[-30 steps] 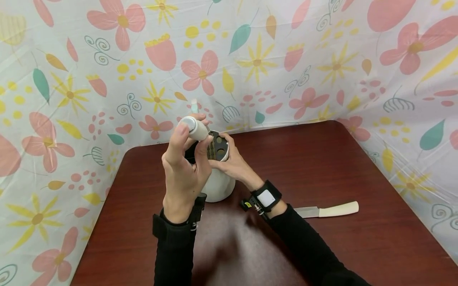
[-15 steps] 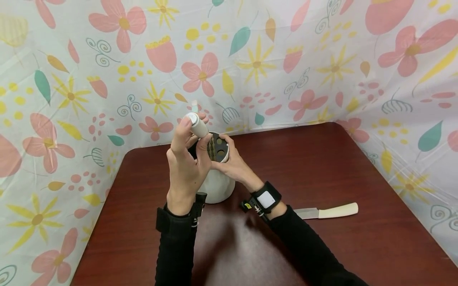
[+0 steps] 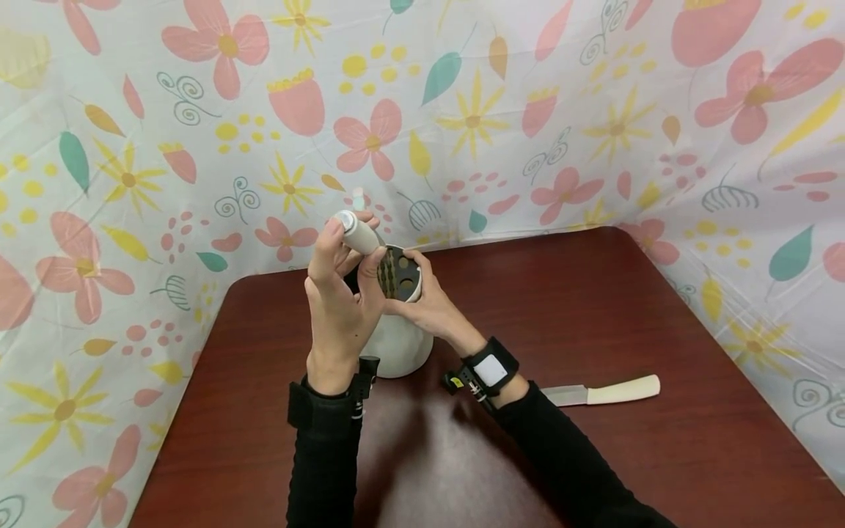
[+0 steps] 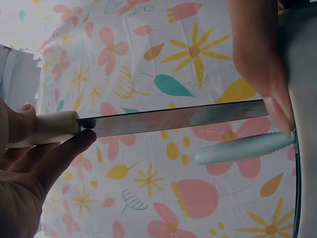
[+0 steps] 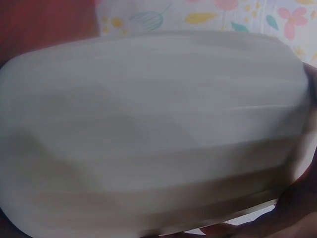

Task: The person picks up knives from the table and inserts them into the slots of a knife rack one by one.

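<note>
My left hand (image 3: 339, 315) holds a knife by its white handle (image 3: 359, 233), raised at the mouth of a white knife block (image 3: 399, 352). In the left wrist view the blade (image 4: 173, 116) runs from that handle (image 4: 54, 126) toward the block (image 4: 306, 124), its far end overlapped by right-hand fingers. My right hand (image 3: 429, 297) grips the block around its upper rim, thumb on the near side. Slots and round holes show in the dark top (image 3: 403, 275). A pale mint handle (image 4: 242, 148) sticks out of the block beside the blade.
A second knife (image 3: 620, 391) with a cream handle lies on the brown table (image 3: 541, 293), its blade partly behind my right forearm. A flowered cloth (image 3: 475, 147) hangs behind and beside the table.
My left hand has risen slightly with the knife, and the handle's tilt has changed so more of its side shows. My right hand and the block have hardly moved.
</note>
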`<state>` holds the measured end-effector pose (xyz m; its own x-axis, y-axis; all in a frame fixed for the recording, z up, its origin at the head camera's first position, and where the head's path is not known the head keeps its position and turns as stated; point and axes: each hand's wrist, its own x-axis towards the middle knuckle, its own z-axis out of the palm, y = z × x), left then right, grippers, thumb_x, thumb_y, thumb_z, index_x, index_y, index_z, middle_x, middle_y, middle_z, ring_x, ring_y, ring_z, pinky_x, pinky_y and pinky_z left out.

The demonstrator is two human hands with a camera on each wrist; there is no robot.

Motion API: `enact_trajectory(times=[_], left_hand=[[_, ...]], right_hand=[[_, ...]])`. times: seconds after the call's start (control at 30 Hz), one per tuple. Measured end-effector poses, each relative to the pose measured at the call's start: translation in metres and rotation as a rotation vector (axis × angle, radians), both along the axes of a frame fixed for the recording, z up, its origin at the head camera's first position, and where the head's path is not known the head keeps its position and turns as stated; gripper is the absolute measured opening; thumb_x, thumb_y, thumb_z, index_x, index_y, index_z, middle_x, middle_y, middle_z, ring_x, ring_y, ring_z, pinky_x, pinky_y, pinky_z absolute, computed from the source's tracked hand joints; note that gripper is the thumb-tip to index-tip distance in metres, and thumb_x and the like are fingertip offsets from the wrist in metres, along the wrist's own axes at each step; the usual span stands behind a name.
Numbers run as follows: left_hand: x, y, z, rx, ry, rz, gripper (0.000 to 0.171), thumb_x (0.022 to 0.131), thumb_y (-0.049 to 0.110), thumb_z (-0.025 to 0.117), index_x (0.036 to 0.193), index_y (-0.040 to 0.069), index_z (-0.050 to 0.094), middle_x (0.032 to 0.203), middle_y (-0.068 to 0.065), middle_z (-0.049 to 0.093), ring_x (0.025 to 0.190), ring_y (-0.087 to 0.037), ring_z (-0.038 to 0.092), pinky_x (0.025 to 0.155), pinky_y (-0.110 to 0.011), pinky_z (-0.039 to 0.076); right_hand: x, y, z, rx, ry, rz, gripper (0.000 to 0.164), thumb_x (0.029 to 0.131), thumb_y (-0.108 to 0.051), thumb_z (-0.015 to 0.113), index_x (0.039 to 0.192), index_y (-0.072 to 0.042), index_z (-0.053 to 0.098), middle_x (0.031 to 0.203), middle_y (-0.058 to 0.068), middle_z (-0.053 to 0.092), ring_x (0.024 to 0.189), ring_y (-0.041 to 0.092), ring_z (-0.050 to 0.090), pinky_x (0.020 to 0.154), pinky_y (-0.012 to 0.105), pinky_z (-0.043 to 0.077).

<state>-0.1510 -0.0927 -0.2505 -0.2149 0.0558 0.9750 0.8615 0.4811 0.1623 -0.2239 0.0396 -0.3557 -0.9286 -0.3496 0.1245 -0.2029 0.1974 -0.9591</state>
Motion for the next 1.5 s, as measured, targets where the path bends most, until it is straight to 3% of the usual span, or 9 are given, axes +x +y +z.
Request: enact_trajectory(times=[0.4, 0.63, 0.93, 1.23, 1.5], left_hand=[[0.000, -0.002, -0.002, 0.036, 0.008, -0.049, 0.084, 0.092, -0.013, 0.063, 0.149, 0.036, 0.025, 0.122, -0.029, 0.059, 0.116, -0.031, 0.070, 0.093, -0.035, 0.061], [-0.001, -0.002, -0.004, 0.041, -0.002, -0.084, 0.083, 0.093, -0.012, 0.062, 0.150, 0.035, 0.026, 0.124, -0.029, 0.059, 0.114, -0.033, 0.069, 0.092, -0.035, 0.061], [-0.005, -0.005, -0.008, 0.024, -0.056, -0.047, 0.075, 0.095, -0.008, 0.061, 0.150, 0.027, 0.024, 0.124, -0.027, 0.061, 0.114, -0.033, 0.069, 0.093, -0.034, 0.060], [-0.013, -0.009, -0.010, 0.015, -0.072, -0.033, 0.080, 0.096, -0.007, 0.060, 0.154, 0.031, 0.020, 0.123, -0.030, 0.062, 0.111, -0.037, 0.069, 0.088, -0.040, 0.062], [-0.020, -0.014, -0.006, -0.021, -0.099, -0.011, 0.073, 0.099, -0.001, 0.059, 0.154, 0.024, 0.018, 0.128, -0.029, 0.062, 0.113, -0.038, 0.069, 0.083, -0.043, 0.062]], right_hand=[[-0.001, -0.001, -0.001, -0.042, 0.014, 0.010, 0.095, 0.088, -0.023, 0.079, 0.157, -0.029, 0.013, 0.165, 0.010, 0.018, 0.145, 0.030, 0.038, 0.108, 0.047, 0.045], [0.000, 0.000, -0.002, -0.043, 0.012, 0.012, 0.095, 0.089, -0.024, 0.079, 0.157, -0.030, 0.012, 0.165, 0.010, 0.017, 0.145, 0.029, 0.037, 0.106, 0.046, 0.046], [0.000, -0.003, -0.001, -0.025, -0.016, 0.001, 0.095, 0.089, -0.027, 0.079, 0.157, -0.031, 0.013, 0.166, 0.009, 0.016, 0.145, 0.030, 0.036, 0.108, 0.048, 0.044], [0.001, -0.004, 0.001, -0.053, -0.019, 0.008, 0.097, 0.085, -0.028, 0.081, 0.156, -0.034, 0.014, 0.161, 0.007, 0.023, 0.139, 0.028, 0.043, 0.110, 0.048, 0.043], [0.000, -0.004, -0.001, -0.006, -0.029, -0.015, 0.099, 0.084, -0.038, 0.080, 0.157, -0.036, 0.013, 0.168, 0.003, 0.011, 0.153, 0.026, 0.023, 0.120, 0.058, 0.030]])
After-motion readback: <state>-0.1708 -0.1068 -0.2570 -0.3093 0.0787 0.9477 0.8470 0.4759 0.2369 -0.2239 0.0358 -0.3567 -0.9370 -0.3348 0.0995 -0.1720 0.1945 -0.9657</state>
